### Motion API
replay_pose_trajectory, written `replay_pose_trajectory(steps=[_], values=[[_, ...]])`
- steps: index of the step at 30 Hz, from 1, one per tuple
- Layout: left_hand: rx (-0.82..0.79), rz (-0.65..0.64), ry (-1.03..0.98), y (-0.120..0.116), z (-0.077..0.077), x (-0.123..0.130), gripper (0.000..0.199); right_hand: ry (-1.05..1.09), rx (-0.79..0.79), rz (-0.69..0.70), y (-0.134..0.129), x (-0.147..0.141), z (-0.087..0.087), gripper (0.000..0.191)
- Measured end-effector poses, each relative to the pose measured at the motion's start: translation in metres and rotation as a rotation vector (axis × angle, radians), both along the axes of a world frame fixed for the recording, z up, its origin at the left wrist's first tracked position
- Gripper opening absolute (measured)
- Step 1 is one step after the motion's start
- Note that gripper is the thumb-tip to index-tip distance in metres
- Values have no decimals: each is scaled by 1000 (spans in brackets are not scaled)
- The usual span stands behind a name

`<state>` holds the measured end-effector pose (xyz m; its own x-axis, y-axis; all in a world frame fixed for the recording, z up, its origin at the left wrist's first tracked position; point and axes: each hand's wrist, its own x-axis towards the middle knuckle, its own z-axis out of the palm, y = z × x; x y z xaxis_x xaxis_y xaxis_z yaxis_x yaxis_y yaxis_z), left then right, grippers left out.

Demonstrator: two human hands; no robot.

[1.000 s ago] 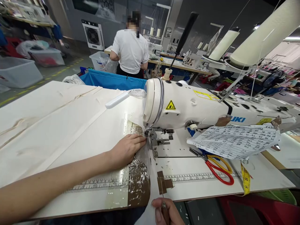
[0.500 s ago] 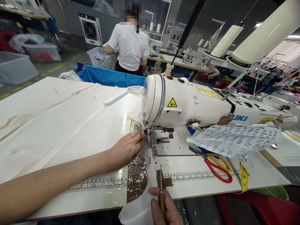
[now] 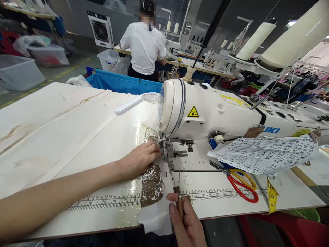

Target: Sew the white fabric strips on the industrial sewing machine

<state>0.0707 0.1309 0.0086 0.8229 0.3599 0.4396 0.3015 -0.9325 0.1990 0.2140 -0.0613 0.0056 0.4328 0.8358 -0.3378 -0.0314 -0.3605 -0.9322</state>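
My left hand (image 3: 140, 158) lies on white fabric (image 3: 156, 218) beside the presser foot (image 3: 164, 145) of a white sewing machine (image 3: 200, 109). Its fingertips press down close to the needle area, fingers together and bent slightly; the thumb is mostly hidden. Under and around this hand shows a brown patch (image 3: 153, 187) with a shiny clear covering. My right hand (image 3: 186, 218), at the table's front edge, grips an awl (image 3: 180, 202) by its wooden handle, the thin metal shaft pointing up toward the machine. Near it the fabric's loose end hangs over the edge.
Scissors (image 3: 243, 185) with red and yellow handles and a yellow tape measure (image 3: 271, 195) lie at right. A handwritten sheet (image 3: 264, 154) hangs on the machine. Behind the table are a blue cloth bin (image 3: 125, 82) and a person in a white shirt (image 3: 144, 48).
The fabric's loose end sits slightly higher and further right. My right hand, still holding the awl, has shifted a little right. The whole view has moved slightly; my left hand stays by the presser foot.
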Motion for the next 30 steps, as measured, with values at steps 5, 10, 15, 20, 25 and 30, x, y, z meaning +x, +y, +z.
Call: replay_pose_trajectory(steps=[5, 10, 15, 20, 25, 30], values=[[26, 51, 6, 3, 0, 2, 32, -1, 45, 61, 10, 4, 0, 49], [21, 39, -33, -1, 1, 0, 32, -97, 20, 130, 18, 8, 5, 48], [33, 43, 16, 0, -3, -1, 29, -72, 24, 177, 26, 8, 12, 46], [63, 98, 53, 4, -3, 0, 31, -33, 38, 225, 39, 8, 16, 43], [73, 99, 36, 3, -4, 0, 32, 341, -9, 190, 45, 2, 20, 46], [82, 87, 28, 2, -3, -1, 31, 588, -78, 87, 45, 1, 20, 51]])
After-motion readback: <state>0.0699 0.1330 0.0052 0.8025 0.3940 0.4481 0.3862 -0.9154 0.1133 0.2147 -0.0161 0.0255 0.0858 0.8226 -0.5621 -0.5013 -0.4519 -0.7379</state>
